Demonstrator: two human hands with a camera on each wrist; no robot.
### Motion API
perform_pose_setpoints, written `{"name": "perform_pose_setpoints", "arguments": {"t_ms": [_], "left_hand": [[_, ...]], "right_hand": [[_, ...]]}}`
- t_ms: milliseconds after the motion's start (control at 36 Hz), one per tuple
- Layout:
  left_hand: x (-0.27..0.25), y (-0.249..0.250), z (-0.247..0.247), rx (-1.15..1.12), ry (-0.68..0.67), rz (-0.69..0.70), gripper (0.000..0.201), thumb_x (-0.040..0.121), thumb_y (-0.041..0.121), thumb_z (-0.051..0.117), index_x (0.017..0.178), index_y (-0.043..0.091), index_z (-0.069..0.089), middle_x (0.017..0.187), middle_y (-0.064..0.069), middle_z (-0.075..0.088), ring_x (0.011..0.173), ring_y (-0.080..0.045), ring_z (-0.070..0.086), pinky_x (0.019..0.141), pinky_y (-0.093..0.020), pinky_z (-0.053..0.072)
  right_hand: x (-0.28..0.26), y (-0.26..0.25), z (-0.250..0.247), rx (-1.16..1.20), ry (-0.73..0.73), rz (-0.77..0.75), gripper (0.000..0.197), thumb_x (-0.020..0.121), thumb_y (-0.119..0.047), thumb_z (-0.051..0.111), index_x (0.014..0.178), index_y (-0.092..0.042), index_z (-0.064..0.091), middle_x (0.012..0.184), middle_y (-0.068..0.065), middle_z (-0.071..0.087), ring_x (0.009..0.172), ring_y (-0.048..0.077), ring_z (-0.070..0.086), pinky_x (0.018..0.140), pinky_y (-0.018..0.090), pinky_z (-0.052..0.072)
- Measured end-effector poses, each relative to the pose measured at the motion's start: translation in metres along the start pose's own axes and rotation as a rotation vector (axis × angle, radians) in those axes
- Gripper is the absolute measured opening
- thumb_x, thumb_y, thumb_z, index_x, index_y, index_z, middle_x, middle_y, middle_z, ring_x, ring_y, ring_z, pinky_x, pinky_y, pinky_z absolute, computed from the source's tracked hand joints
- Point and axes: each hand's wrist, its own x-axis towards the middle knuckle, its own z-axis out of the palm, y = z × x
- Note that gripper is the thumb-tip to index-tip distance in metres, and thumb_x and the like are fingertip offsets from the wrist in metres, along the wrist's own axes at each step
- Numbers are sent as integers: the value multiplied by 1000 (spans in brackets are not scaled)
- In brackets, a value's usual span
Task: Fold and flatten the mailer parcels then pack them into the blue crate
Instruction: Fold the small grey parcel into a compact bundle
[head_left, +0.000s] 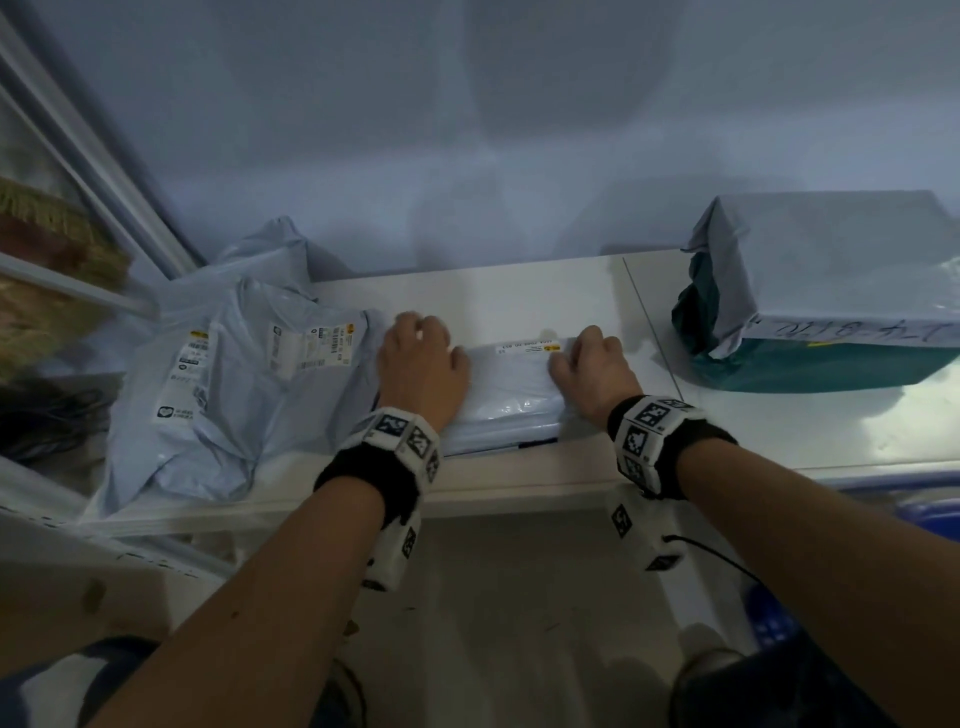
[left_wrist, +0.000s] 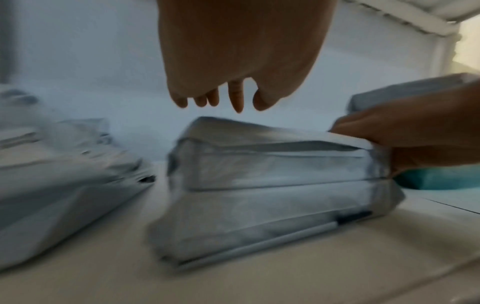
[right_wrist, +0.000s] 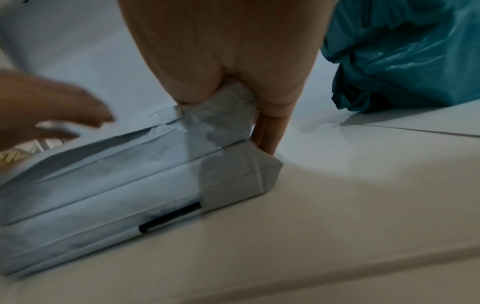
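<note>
Two hands sit at either end of one folded mailer lying on the white bench, straight ahead of the person and close to the near edge. Its long axis runs left to right, so each hand covers one short end. The right hand is the one in contact for certain: the right wrist view shows its fingers and thumb pinching the mailer's right end. The left hand lies over the left end in the head view, yet the left wrist view shows its fingers loose and spread just above the mailer, holding nothing.

The mailer is pale grey-blue plastic, folded into a thick oblong stack of layers, with a white label along its far edge and a dark strip showing at the near edge. The top fold stands slightly raised, so it looks to need pressing flat.

Left of it lies a loose heap of similar mailers. Right of it stands a wrapped box, well apart. A blue edge at the lower right may be the crate; I cannot tell.
</note>
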Motion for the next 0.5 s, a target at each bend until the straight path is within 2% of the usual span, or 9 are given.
{"name": "perform_pose_setpoints", "arguments": {"t_ms": [56,111,167,250,333,389,500], "left_hand": [[3,23,5,-14,24,156,38,96,26,46,127,6,52,142,-15,42,134,-31,36,112,-40,26],[5,45,15,5,-68,271,44,101,27,35,140,7,41,154,-11,29,144,-28,21,119,-41,15],[4,62,28,37,-181,341,45,104,28,26,144,9,35,158,-8,22,147,-25,12,120,-39,9],[0,71,45,56,-297,323,49,105,30,15,149,13,30,158,-4,24,147,-20,13,121,-36,6],[0,59,51,148,-285,318,52,104,35,13,151,14,22,159,-3,22,147,-20,14,121,-37,6],[1,46,50,192,-281,297,54,103,38,13,152,16,18,159,-3,20,147,-21,15,121,-39,8],[0,18,40,213,-294,182,55,102,40,14,152,17,17,158,-1,22,146,-22,16,120,-41,7]], "right_hand": [[0,-1,1,9,-4,1,32,97,-31,43,114,-4,41,117,18,43,101,37,51,91,42,44],[0,0,2,-28,-11,-22,31,98,-29,40,115,-3,42,116,18,42,102,35,49,89,43,45],[0,1,3,-99,-13,-40,32,100,-25,36,120,-1,42,120,18,42,105,35,50,85,38,45],[2,4,3,-80,-15,-49,27,101,-20,34,120,-2,40,124,20,40,99,39,56,83,39,41],[6,6,9,-112,6,-70,29,101,-23,29,119,-2,40,123,20,41,95,37,53,83,43,43],[6,5,11,-176,34,-73,33,99,-24,23,118,-3,41,123,19,42,86,32,46,75,43,44],[5,5,12,-203,119,-103,30,100,-29,31,111,-4,42,116,19,44,89,38,57,76,45,44]]}}
